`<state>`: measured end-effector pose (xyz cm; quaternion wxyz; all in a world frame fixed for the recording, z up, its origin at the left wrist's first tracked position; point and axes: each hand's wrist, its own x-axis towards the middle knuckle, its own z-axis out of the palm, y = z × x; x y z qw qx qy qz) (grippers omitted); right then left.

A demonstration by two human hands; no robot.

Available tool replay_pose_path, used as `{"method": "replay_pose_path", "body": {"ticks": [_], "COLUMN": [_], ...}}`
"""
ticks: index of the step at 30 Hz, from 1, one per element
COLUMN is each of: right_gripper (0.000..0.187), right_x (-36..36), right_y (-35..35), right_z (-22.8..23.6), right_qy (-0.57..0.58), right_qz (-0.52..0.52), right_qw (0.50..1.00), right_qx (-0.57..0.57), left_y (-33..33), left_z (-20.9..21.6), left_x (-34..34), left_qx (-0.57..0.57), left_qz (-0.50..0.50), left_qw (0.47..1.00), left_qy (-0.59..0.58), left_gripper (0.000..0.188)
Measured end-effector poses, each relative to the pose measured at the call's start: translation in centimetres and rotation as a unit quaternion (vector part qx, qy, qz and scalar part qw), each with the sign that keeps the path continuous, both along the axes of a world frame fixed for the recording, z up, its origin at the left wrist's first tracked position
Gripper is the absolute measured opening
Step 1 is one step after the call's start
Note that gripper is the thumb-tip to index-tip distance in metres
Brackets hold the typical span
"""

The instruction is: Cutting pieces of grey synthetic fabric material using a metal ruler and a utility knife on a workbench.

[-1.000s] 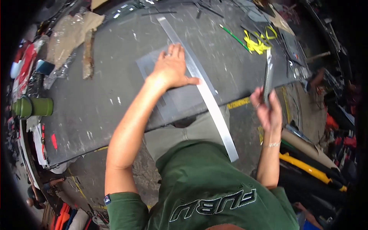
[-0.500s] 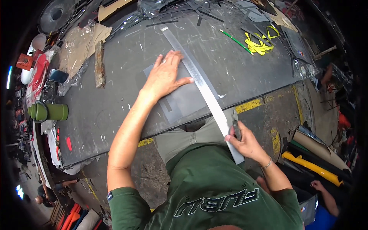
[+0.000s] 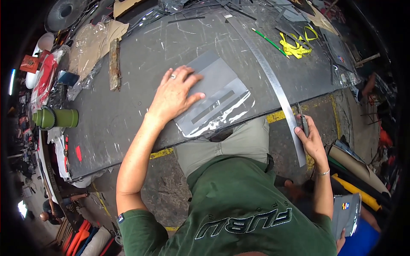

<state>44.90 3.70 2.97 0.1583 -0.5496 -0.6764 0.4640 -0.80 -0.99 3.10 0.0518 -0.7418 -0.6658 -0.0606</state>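
Workbench [image 3: 128,123] | left hand [image 3: 173,91] spread on sheet [image 3: 218,100] | right hand [image 3: 309,138] pinching knife [image 3: 302,121] beside ruler [image 3: 273,81]

Even daylight is spread over the grey worktable [image 3: 128,128], glare is thrown off the clear plastic sheet [image 3: 222,115], soft shadows are cast, the centre is rendered sharp, and straight edges are bent and darkened toward the black fisheye rim.
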Motion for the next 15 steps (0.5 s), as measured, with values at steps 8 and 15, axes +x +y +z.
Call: {"method": "replay_pose_path", "body": {"ticks": [8, 15], "right_gripper": [0.036, 0.037], "right_x": [0.1, 3.9], "right_y": [2.0, 0.5], "right_z": [-1.8, -2.4], "right_qy": [-0.105, -0.041], "right_qz": [-0.06, -0.106], "right_qw": [0.99, 0.991], "right_qx": [0.067, 0.076], "left_y": [3.4, 1.5], "left_z": [-1.2, 1.5], "left_x": [7.2, -0.4], "left_qx": [0.007, -0.078], "left_qz": [0.076, -0.002], "left_qw": [0.997, 0.982], "left_qy": [-0.032, -0.174], "left_gripper": [0.076, 0.077]}}
